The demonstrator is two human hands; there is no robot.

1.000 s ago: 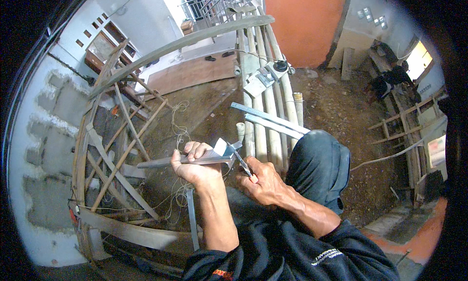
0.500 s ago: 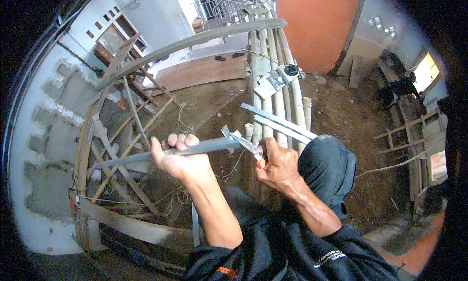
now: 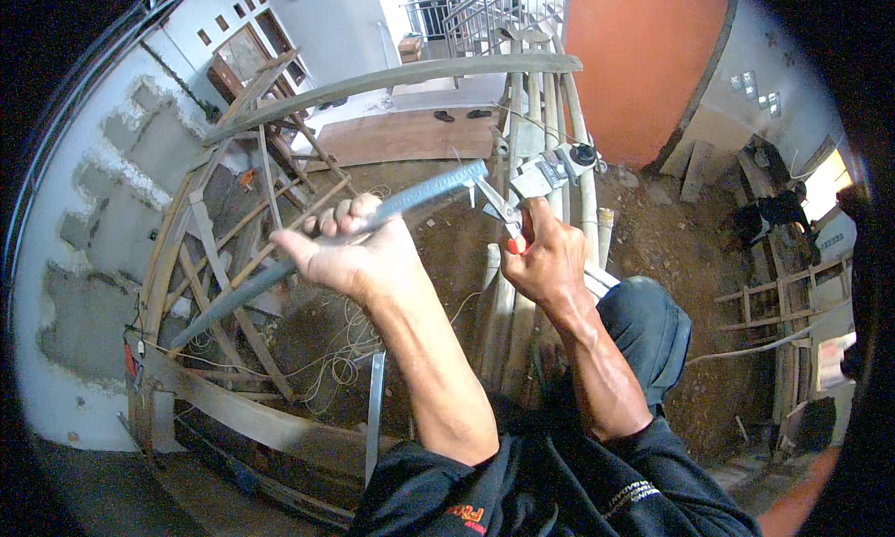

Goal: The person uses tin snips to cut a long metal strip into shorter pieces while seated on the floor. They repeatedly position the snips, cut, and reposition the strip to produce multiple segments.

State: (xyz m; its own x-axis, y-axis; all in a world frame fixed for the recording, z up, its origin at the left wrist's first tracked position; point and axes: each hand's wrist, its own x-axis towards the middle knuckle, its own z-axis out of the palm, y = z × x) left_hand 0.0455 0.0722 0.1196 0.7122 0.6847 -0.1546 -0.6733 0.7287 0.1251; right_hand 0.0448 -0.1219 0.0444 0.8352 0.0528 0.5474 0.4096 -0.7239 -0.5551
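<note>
My left hand [image 3: 350, 245] is closed round a long grey metal channel [image 3: 247, 296], palm up, with the thumb pointing left. The channel slants from the lower left up to a dimpled end near the middle, where small bent flaps stick out. My right hand [image 3: 548, 254] grips metal snips [image 3: 510, 222] with red on the handle. Their blades point up and left, close by the channel's end; whether they touch the metal, I cannot tell. Pale metal strips [image 3: 598, 280] lie beside my right knee, partly hidden by my right hand.
Bamboo poles [image 3: 533, 99] run away ahead of me, with a grey device with a black round end [image 3: 555, 171] on them. A timber frame [image 3: 200, 225] stands at left, tangled cord [image 3: 336, 374] below it. A curved plank [image 3: 401, 78] crosses ahead. An orange wall [image 3: 643, 66] rises beyond.
The channel's near end has swung upward and turned, so its dimpled face shows. Both hands have shifted, the snips moving up a little with the right one. The whole view has also shifted slightly.
</note>
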